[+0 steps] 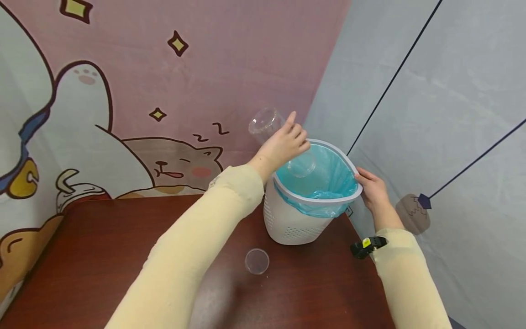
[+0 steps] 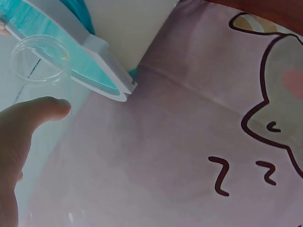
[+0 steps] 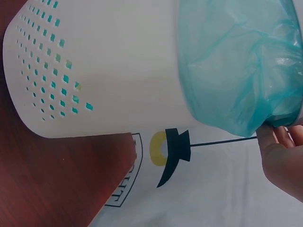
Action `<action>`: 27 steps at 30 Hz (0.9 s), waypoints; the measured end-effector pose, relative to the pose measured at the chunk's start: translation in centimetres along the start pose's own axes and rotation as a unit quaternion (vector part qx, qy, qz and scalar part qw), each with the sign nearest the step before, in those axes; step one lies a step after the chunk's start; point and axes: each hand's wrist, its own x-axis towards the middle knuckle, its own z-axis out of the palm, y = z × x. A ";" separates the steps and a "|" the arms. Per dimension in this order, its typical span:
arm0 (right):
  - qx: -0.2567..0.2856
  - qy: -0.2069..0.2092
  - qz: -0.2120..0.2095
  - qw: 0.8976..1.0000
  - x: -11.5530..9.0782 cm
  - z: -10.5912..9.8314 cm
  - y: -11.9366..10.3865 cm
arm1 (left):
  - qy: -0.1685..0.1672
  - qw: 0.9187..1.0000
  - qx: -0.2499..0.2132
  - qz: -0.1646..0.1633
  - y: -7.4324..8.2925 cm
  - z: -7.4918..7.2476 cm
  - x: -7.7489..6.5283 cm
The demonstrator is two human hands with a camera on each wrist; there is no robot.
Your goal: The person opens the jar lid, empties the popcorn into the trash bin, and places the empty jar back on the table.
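Observation:
My left hand (image 1: 283, 145) grips a clear plastic jar (image 1: 263, 124), tilted with its round mouth down over a white waste bin (image 1: 296, 226). A light blue bag (image 1: 330, 171) lines the bin and folds over its grey rim. In the left wrist view, the thumb lies along the jar (image 2: 41, 78) near its mouth, and the other fingers are mostly hidden. On the far right side of the bin, my right hand (image 1: 374, 189) holds the rim, its fingers against the bag (image 3: 222, 71) in the right wrist view. I see nothing falling from the jar.
A clear round lid (image 1: 257, 262) lies flat on the dark reddish-brown table (image 1: 135, 256), in front of the bin. Behind stands a pink wall covering (image 1: 230, 59) with cartoon cats, and a pale grey one (image 1: 464, 73) rises close along the right side.

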 end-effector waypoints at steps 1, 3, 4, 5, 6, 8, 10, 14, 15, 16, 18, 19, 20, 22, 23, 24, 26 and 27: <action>-0.005 0.000 -0.002 1.000 -0.1 0.0 0.0 | 0.005 1.000 0.008 0.005 0.1 0.0 0.0; -0.009 0.000 -0.007 1.000 -0.1 -0.1 0.2 | 0.010 0.999 0.028 0.019 0.3 0.0 -0.1; -0.012 -0.002 -0.010 1.000 -0.1 -0.1 0.2 | 0.013 0.999 0.036 0.024 0.4 0.0 -0.1; -0.018 -0.002 -0.017 1.000 -0.1 -0.1 0.3 | 0.014 0.999 0.041 0.027 0.5 0.0 -0.1; -0.030 -0.001 -0.027 0.999 -0.2 -0.1 0.3 | 0.017 0.999 0.038 0.025 0.6 0.0 -0.2; -0.065 0.007 -0.047 0.997 -0.4 -0.1 0.3 | 0.008 1.000 0.012 0.012 0.6 -0.1 -0.2; -0.110 0.023 -0.068 0.991 -0.7 -0.1 0.3 | -0.010 0.999 -0.048 -0.015 0.4 -0.2 -0.3; -0.168 0.072 -0.084 0.980 -1.4 -0.4 0.0 | -0.056 0.964 -0.238 -0.108 -0.6 -0.2 -0.7; -0.169 0.084 -0.087 0.978 -1.5 -0.4 0.0 | -0.060 0.947 -0.284 -0.137 -0.8 -0.1 -0.9; -0.169 0.095 -0.090 0.977 -1.7 -0.5 -0.1 | -0.058 0.928 -0.327 -0.168 -1.0 0.1 -1.1; -0.171 0.114 -0.098 0.974 -1.9 -0.6 -0.4 | -0.048 0.889 -0.396 -0.225 -1.2 0.6 -1.7; -0.174 0.120 -0.103 0.972 -2.0 -0.7 -0.5 | -0.040 0.870 -0.424 -0.249 -1.3 0.8 -2.1; -0.175 0.123 -0.111 0.971 -2.2 -0.7 -0.6 | -0.031 0.849 -0.451 -0.272 -1.4 1.1 -2.5; -0.183 0.119 -0.126 0.968 -2.5 -0.7 -0.8 | -0.019 0.807 -0.501 -0.313 -1.4 1.7 -3.5; -0.188 0.114 -0.132 0.966 -2.7 -0.7 -1.0 | -0.014 0.785 -0.524 -0.330 -1.4 2.1 -4.1; -0.194 0.109 -0.140 0.965 -3.0 -0.7 -1.1 | -0.011 0.764 -0.544 -0.346 -1.4 2.3 -4.6; -0.200 0.097 -0.155 0.962 -3.4 -0.6 -1.4 | -0.009 0.721 -0.585 -0.371 -1.2 2.9 -5.8; -0.206 0.091 -0.162 0.961 -3.7 -0.5 -1.5 | -0.010 0.703 -0.601 -0.380 -1.1 3.2 -6.4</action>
